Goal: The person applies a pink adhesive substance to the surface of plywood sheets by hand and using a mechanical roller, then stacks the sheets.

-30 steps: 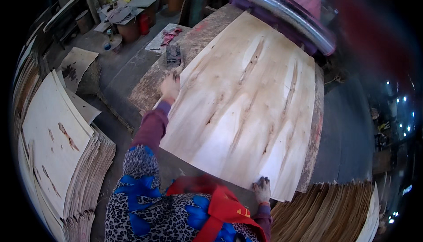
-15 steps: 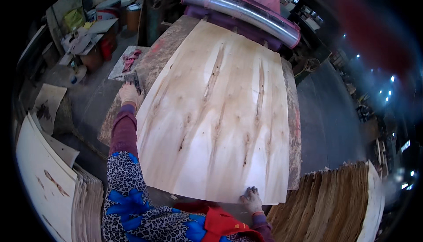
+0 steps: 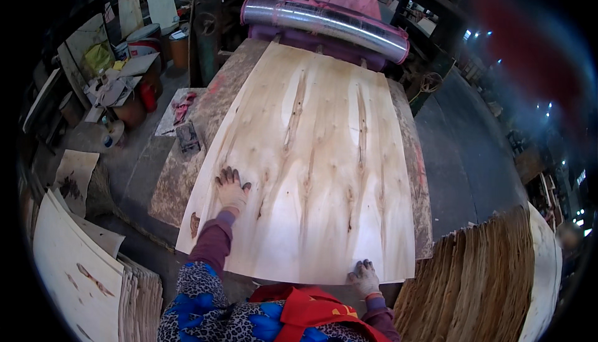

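A pale veneer sheet [image 3: 317, 161] is laid flat on the bench [image 3: 180, 180] below the roller [image 3: 324, 21]. The left hand [image 3: 232, 189] is pressed on it, fingers spread; the right hand [image 3: 365, 278] is set on its near edge, fingers gripping nothing.

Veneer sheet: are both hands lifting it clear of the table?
No, the veneer sheet lies flat, left hand pressed on top and right hand at its near edge.

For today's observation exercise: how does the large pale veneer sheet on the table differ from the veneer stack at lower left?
The large pale veneer sheet lies single and flat under both hands; the veneer stack is many layered sheets, untouched. The sheet shows long dark grain streaks; the stack's top shows small reddish marks. Both are thin pale wood.
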Demonstrator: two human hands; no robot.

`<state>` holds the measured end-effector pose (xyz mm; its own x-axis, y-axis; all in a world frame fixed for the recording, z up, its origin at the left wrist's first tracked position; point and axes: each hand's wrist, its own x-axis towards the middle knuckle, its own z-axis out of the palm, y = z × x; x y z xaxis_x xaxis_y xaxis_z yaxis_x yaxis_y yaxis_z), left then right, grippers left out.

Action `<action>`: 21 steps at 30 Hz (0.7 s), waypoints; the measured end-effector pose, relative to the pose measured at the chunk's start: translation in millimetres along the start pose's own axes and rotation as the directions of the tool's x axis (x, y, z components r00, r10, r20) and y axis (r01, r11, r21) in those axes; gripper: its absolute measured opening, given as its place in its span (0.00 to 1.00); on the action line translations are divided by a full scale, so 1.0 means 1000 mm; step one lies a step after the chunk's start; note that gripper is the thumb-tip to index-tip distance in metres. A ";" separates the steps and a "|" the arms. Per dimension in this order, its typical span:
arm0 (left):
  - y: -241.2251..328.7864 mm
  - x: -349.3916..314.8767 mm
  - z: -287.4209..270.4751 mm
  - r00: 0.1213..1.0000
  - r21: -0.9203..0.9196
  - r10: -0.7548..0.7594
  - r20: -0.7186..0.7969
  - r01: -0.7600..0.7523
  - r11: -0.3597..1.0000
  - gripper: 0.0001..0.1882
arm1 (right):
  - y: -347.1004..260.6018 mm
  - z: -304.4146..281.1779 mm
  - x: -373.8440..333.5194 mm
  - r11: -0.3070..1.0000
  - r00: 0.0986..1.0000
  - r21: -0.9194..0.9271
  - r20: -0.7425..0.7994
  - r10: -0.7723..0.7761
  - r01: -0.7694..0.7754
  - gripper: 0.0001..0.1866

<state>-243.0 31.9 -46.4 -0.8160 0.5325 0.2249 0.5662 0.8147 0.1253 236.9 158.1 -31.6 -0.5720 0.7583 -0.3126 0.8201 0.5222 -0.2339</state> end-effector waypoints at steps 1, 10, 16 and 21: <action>0.009 -0.005 0.003 1.000 0.002 0.024 0.009 -0.024 1.000 0.37 | 0.003 0.000 -0.001 1.000 1.000 0.007 -0.011 0.005 -0.005 0.32; 0.023 -0.010 -0.013 0.999 0.015 -0.025 0.022 0.025 1.000 0.34 | -0.001 0.000 -0.005 1.000 0.998 0.014 -0.058 0.029 -0.028 0.32; 0.026 -0.011 -0.025 1.000 0.013 -0.028 0.001 0.028 1.000 0.33 | -0.007 0.003 -0.007 0.999 0.995 0.004 -0.079 0.054 -0.054 0.34; 0.027 -0.010 -0.022 0.999 -0.004 -0.032 -0.010 0.032 0.999 0.32 | -0.007 0.001 -0.005 0.997 0.996 0.006 -0.060 0.072 -0.072 0.34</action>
<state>-217.5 43.6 -24.2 -0.8323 0.5040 0.2309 0.5405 0.8303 0.1358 234.1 150.0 -29.4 -0.5096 0.8161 -0.2727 0.8590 0.4640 -0.2166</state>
